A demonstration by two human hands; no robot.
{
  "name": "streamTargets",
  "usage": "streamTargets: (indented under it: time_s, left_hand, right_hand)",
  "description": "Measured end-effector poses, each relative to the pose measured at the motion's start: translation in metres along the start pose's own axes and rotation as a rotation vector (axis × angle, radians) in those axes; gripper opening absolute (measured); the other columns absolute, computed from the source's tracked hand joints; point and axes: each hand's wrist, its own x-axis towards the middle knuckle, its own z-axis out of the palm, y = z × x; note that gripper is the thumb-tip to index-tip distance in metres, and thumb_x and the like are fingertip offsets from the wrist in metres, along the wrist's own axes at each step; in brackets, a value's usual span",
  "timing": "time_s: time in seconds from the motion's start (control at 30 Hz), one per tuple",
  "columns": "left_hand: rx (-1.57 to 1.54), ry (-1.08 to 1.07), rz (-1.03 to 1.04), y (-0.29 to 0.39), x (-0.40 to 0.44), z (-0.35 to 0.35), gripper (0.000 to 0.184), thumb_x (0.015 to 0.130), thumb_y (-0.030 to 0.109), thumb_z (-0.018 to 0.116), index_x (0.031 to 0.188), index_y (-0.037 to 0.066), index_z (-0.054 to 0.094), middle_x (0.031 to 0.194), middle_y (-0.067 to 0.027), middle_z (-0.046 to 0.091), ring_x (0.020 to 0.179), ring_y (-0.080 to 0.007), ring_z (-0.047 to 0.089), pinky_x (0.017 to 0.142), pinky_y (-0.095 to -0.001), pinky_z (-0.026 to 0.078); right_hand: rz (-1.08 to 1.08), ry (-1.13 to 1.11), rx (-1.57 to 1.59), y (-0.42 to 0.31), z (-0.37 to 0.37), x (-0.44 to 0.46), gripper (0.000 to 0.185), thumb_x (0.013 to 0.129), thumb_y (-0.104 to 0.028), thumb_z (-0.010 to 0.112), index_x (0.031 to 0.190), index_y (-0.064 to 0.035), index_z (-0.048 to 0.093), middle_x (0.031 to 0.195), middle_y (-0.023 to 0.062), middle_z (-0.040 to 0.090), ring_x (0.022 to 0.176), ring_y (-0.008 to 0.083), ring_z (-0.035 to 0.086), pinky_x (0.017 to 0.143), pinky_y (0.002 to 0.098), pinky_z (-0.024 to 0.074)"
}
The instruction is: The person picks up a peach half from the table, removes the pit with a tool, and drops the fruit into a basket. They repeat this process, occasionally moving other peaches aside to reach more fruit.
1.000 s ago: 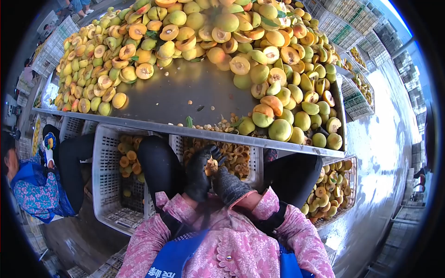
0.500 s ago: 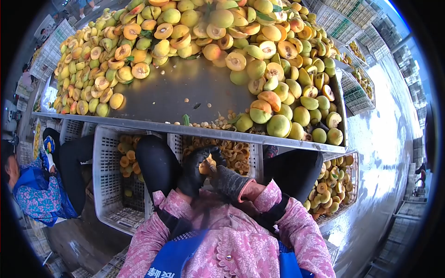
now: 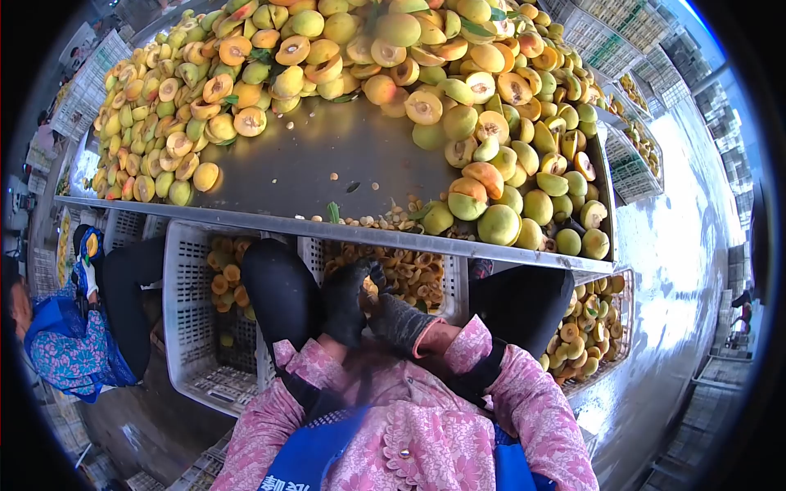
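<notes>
My left hand (image 3: 344,304), in a dark glove, is closed around a piece of orange-fleshed peach (image 3: 370,288) between my knees. Close against it, my right hand (image 3: 399,321) wears a grey knitted glove and has its fingers curled. Whatever lies in the right fingers is hidden. Beneath both hands stands a crate (image 3: 455,282) with many cut peach halves (image 3: 413,270) in it. Above them runs the metal table (image 3: 303,168), heaped with whole and halved peaches (image 3: 491,176).
A white crate (image 3: 176,327) holding a few halves stands left of my leg, and another crate of peaches (image 3: 583,335) stands at right. Pits (image 3: 385,221) lie along the table's front edge. A co-worker (image 3: 78,335) sits at far left. Crate stacks (image 3: 610,37) rise behind.
My right hand has dropped slightly and drawn in toward my body, and less of the peach piece shows. My left hand stays nearly in place. The view has shifted slightly.
</notes>
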Motion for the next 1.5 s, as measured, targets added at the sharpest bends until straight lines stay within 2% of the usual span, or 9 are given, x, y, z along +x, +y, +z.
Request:
streamTargets:
  time_s: [0.23, 0.33, 0.57, 0.87, 1.03, 1.13, 1.3, 1.43, 1.5]
  left_hand:
    - [0.178, -0.024, 0.071, 0.024, 0.001, -0.008, 0.025, 0.078, 0.010, 0.053, 0.101, 0.003, 0.059, 0.094, -0.0126, 0.063, 0.088, -0.0255, 0.061, 0.078, -0.0331, 0.047]
    - [0.152, 0.016, 0.104, 0.021, 0.000, -0.007, 0.024, 0.076, 0.009, 0.053, 0.099, 0.005, 0.060, 0.091, -0.0115, 0.063, 0.085, -0.0246, 0.061, 0.076, -0.0328, 0.047]
    - [0.256, -0.003, 0.263, 0.014, 0.004, -0.004, 0.023, 0.074, 0.008, 0.052, 0.095, 0.006, 0.060, 0.087, -0.0113, 0.063, 0.082, -0.0251, 0.061, 0.072, -0.0327, 0.047]
    - [0.233, -0.076, 0.248, 0.008, 0.005, -0.006, 0.027, 0.072, 0.013, 0.058, 0.098, 0.006, 0.062, 0.090, -0.0107, 0.064, 0.082, -0.0244, 0.062, 0.074, -0.0324, 0.049]
    - [0.127, -0.067, 0.207, 0.008, 0.004, -0.003, 0.026, 0.072, 0.011, 0.058, 0.098, 0.006, 0.062, 0.088, -0.0099, 0.064, 0.082, -0.0240, 0.062, 0.074, -0.0323, 0.049]
    - [0.213, -0.088, 0.254, 0.007, 0.007, -0.004, 0.026, 0.073, 0.011, 0.058, 0.097, 0.005, 0.061, 0.087, -0.0096, 0.064, 0.081, -0.0234, 0.063, 0.073, -0.0316, 0.049]
    - [0.299, -0.054, 0.275, 0.014, 0.009, -0.004, 0.022, 0.076, 0.012, 0.057, 0.095, 0.003, 0.062, 0.086, -0.0089, 0.065, 0.078, -0.0194, 0.063, 0.071, -0.0292, 0.048]
    - [-0.179, 0.028, -0.123, -0.006, 0.005, 0.011, 0.020, 0.080, 0.014, 0.055, 0.092, 0.001, 0.064, 0.083, -0.0083, 0.065, 0.076, -0.0156, 0.062, 0.070, -0.0279, 0.048]
    - [-0.184, 0.007, -0.247, -0.001, 0.010, 0.010, 0.020, 0.081, 0.015, 0.054, 0.091, 0.000, 0.065, 0.083, -0.0083, 0.065, 0.076, -0.0138, 0.061, 0.070, -0.0272, 0.047]
  right_hand:
    - [0.154, 0.061, 0.055, -0.024, -0.023, -0.003, 0.030, 0.078, -0.029, 0.053, 0.091, -0.0030, 0.061, 0.070, 0.0202, 0.058, 0.066, 0.0388, 0.057, 0.058, 0.0447, 0.0447]
    - [-0.368, -0.231, -0.333, -0.032, -0.049, 0.004, 0.031, 0.080, -0.030, 0.052, 0.089, -0.0020, 0.061, 0.069, 0.0197, 0.058, 0.065, 0.0383, 0.056, 0.057, 0.0441, 0.0446]
    - [0.060, 0.120, 0.006, -0.037, -0.033, -0.009, 0.031, 0.082, -0.026, 0.047, 0.072, -0.0016, 0.063, 0.070, 0.0167, 0.060, 0.066, 0.0328, 0.058, 0.059, 0.0392, 0.0457]
    - [-0.104, -0.074, 0.002, -0.008, -0.019, -0.008, 0.035, 0.079, -0.029, 0.054, 0.098, -0.0004, 0.056, 0.080, 0.0213, 0.058, 0.075, 0.0380, 0.056, 0.067, 0.0429, 0.0461]
    - [-0.460, 0.059, -0.217, -0.010, -0.029, -0.006, 0.030, 0.083, -0.027, 0.051, 0.094, 0.0004, 0.057, 0.077, 0.0211, 0.058, 0.075, 0.0368, 0.057, 0.065, 0.0426, 0.0465]
    - [0.011, 0.118, 0.208, -0.002, -0.001, -0.007, 0.025, 0.084, -0.023, 0.049, 0.087, 0.0001, 0.059, 0.077, 0.0208, 0.058, 0.074, 0.0352, 0.058, 0.065, 0.0417, 0.0468]
    - [-0.296, -0.148, -0.234, -0.016, -0.039, -0.001, 0.021, 0.073, -0.016, 0.053, 0.082, 0.0011, 0.061, 0.082, 0.0204, 0.060, 0.076, 0.0354, 0.057, 0.063, 0.0406, 0.0465]
    - [0.226, 0.042, 0.198, -0.023, -0.025, -0.001, 0.019, 0.066, -0.015, 0.055, 0.073, 0.0004, 0.063, 0.074, 0.0170, 0.060, 0.074, 0.0346, 0.057, 0.062, 0.0405, 0.0464]
    - [-0.006, 0.033, 0.017, -0.009, -0.015, 0.001, 0.019, 0.073, -0.018, 0.054, 0.080, -0.0023, 0.063, 0.070, 0.0162, 0.060, 0.067, 0.0343, 0.058, 0.061, 0.0404, 0.0472]
